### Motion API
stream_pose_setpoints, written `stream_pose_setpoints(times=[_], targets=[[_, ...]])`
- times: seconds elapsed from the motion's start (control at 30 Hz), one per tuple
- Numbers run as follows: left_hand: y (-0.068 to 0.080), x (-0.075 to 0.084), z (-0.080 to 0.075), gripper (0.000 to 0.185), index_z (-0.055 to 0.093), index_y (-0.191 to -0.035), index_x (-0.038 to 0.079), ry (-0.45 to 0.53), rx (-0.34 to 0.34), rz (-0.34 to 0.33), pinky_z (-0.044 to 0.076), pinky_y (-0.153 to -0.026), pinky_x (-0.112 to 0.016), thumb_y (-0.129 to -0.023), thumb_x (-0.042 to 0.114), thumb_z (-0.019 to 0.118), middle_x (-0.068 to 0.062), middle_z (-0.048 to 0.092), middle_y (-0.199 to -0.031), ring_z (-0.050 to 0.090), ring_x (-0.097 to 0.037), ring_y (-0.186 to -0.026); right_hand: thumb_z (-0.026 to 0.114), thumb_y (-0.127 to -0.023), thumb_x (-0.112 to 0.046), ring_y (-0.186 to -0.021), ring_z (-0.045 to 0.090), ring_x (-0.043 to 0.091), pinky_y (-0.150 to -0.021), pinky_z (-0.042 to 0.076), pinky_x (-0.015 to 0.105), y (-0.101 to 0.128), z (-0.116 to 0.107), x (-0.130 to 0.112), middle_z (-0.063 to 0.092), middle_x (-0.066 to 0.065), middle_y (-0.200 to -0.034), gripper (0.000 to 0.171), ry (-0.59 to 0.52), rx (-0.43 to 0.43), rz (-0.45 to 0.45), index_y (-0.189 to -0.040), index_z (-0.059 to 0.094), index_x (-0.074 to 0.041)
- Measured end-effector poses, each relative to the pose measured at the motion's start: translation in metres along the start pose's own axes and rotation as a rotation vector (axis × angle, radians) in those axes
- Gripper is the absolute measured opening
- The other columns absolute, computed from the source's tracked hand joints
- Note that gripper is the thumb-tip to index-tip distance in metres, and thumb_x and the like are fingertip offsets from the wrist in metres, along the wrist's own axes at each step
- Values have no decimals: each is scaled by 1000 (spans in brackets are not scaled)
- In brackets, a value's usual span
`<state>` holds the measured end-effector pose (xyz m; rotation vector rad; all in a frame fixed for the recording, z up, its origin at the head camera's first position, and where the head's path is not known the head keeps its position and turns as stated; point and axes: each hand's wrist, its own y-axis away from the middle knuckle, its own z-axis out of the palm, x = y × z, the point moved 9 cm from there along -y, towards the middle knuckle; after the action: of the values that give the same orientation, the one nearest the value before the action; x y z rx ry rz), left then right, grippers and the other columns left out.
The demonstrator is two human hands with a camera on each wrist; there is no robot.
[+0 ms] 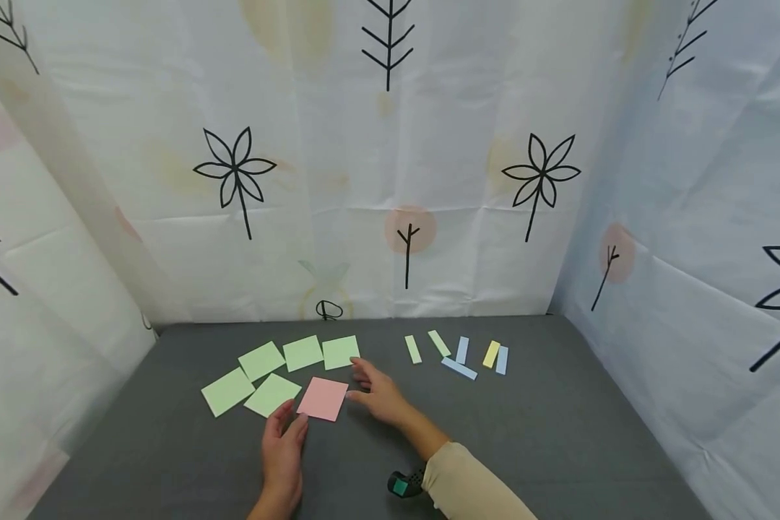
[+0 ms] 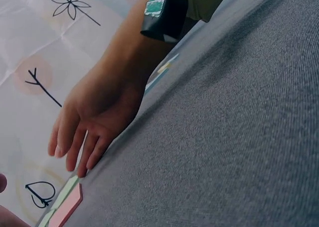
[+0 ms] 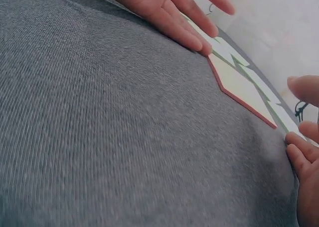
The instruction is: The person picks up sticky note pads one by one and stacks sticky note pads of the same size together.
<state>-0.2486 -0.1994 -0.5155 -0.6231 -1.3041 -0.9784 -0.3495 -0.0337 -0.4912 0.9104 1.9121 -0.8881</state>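
a grey cloth table [image 1: 533, 433] under leaf-printed curtains — the pink square [image 1: 323, 398] lies flat between both hands. left hand [image 1: 283, 446] and right hand [image 1: 378, 393] rest relaxed, fingers straight, fingertips at its near-left and right edges — grasping nothing.

Left hand [image 1: 282, 451] enters from 6 o'clock, palm down, fingers straight and pointing toward 12 o'clock. Right hand [image 1: 380, 393] reaches in from 5 o'clock on a beige-sleeved forearm, fingers [image 2: 75, 140] extended and loosely spread toward 10 o'clock. Neither hand grips anything; a dark band circles the right wrist.
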Motion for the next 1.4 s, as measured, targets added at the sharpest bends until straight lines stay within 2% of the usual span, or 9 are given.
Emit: stream_pose_setpoints(times=[0.2,0.47,0.77,0.83,0.87,0.97,1.07,1.17,1.4], targets=[[3,2,1,51,31,-145,-5,-4,-5,7,36,-107,-44,-98,3,48,-26,24,-150,36,-38,-134,69,-89,-3,-128,49,33,-104,40,42,-5,17,0,48,24,-140,67,16,-84,21,-148,36,-1],[6,2,3,52,29,-146,-5,-5,-18,18,32,-108,-49,-98,2,48,-26,21,-152,35,-39,-135,69,-87,0,-127,50,29,-104,40,38,-3,17,0,51,20,-138,71,10,-96,65,-149,36,-4],[4,3,10,52,30,-146,-4,-21,-66,44,30,-108,-51,-97,0,47,-25,21,-152,37,-40,-133,68,-87,5,-123,52,36,-101,42,46,5,7,0,53,26,-133,67,-83,-57,68,-146,38,0],[2,3,12,53,30,-146,-4,-30,-76,50,31,-108,-51,-96,-1,48,-25,22,-152,37,-40,-134,68,-86,6,-123,52,37,-100,43,47,8,6,-1,53,26,-133,66,-91,-55,68,-145,38,1],[2,3,13,53,31,-146,-3,-37,-82,52,34,-108,-46,-96,-1,48,-25,22,-152,37,-40,-134,68,-86,6,-122,52,38,-99,44,47,10,5,-1,53,27,-132,66,-92,-52,64,-145,38,1],[-1,3,16,55,32,-146,-3,-63,-97,61,34,-107,-47,-94,-2,50,-25,23,-153,36,-41,-135,68,-86,6,-121,53,37,-98,45,45,17,5,-1,53,26,-132,66,-87,-54,67,-145,38,1],[-5,3,20,57,31,-147,-1,-96,-119,69,34,-107,-49,-94,-1,52,-24,24,-153,34,-42,-137,68,-87,4,-120,53,37,-98,45,45,25,5,-2,52,26,-132,66,-96,-55,69,-145,38,1],[-9,2,25,58,31,-148,0,-125,-146,82,31,-107,-55,-94,0,54,-23,24,-153,33,-43,-137,67,-87,5,-121,52,39,-98,45,45,31,4,-4,51,27,-133,66,-124,-50,77,-145,38,1],[-16,2,43,54,36,-146,1,-213,-261,108,33,-105,-56,-95,2,56,-23,25,-154,34,-45,-136,67,-86,7,-119,52,42,-97,45,47,45,-3,-4,50,29,-131,66,-164,6,104,-144,38,3]])
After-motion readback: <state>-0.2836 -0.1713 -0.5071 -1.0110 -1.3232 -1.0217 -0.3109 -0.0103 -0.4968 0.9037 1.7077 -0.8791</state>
